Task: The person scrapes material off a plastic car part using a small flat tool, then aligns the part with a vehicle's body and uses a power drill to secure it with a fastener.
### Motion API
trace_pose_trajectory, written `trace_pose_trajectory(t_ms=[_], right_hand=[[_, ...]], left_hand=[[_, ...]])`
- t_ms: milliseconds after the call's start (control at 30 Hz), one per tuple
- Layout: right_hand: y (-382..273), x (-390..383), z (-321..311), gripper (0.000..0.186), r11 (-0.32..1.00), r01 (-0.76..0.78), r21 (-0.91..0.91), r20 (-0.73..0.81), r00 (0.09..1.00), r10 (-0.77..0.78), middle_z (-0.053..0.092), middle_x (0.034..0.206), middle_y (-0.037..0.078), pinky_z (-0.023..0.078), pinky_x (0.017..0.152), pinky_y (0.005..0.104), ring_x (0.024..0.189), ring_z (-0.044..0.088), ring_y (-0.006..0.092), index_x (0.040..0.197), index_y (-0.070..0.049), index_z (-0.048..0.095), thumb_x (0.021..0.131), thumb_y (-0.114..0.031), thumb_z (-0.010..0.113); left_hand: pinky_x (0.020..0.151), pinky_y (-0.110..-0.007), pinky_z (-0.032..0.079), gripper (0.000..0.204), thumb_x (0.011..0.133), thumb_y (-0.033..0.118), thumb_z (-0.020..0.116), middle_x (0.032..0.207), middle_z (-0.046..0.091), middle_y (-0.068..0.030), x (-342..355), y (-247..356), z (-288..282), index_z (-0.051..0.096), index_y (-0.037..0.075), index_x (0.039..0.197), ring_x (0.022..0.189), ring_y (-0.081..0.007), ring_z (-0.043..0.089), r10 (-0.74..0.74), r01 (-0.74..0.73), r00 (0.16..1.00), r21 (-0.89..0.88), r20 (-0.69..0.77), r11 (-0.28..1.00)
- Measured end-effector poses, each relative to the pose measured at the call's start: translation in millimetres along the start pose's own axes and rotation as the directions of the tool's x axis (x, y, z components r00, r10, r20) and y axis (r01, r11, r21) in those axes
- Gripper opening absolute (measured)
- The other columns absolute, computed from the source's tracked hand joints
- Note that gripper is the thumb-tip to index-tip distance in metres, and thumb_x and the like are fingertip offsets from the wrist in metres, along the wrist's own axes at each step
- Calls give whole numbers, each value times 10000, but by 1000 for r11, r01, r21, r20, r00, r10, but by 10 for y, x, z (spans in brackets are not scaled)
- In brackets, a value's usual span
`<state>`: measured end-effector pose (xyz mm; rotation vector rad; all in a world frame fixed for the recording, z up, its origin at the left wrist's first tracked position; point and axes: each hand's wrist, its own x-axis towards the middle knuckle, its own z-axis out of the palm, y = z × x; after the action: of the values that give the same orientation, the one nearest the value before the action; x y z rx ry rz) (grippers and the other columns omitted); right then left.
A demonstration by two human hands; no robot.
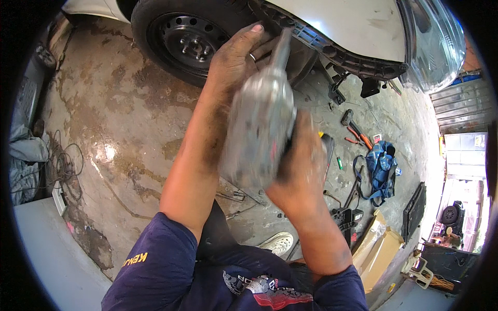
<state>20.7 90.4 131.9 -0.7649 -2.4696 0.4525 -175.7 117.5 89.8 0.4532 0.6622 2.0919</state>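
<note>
A grey power tool shaped like an impact wrench, blurred by motion, points up at the car with a long socket or extension on its nose. My right hand, also blurred, is closed round its grip at the rear right side. The tip reaches the lower body edge, where black plastic and a blue part show. Just left of that tip, my left hand is raised with its thumb apart and a ring on one finger. Its fingers go partly behind the tool, and I see nothing held in them.
A black steel wheel stands at upper left, a headlight at upper right. On the stained floor lie a hammer, orange-handled pliers, a blue strapped bag, a cardboard box and a tangled cable.
</note>
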Motion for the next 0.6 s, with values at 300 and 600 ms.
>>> trace_pose_trajectory(t_ms=[300, 600], right_hand=[[706, -1600, -311, 442, 819, -552, 156, 129, 834, 537, 772, 936, 113, 611, 708, 421, 817, 776, 305, 1156, -53, 678, 839, -274, 892], [587, -1714, -675, 373, 924, -350, 153, 28, 936, 351, 800, 945, 80, 631, 704, 329, 806, 795, 216, 1163, -47, 697, 876, -217, 862]], left_hand=[[1200, -438, 416, 577, 1054, 171, 689, 1505, 592, -156, 566, -157, 117, 474, -36, 1549, 1408, -272, 537, 183, -170, 971, -89, 156, 981], [1027, -332, 501, 359, 1094, 238, 682, 1222, 730, -74, 647, -471, 118, 673, -45, 1315, 1129, -168, 642, 361, -370, 929, 180, 82, 911]])
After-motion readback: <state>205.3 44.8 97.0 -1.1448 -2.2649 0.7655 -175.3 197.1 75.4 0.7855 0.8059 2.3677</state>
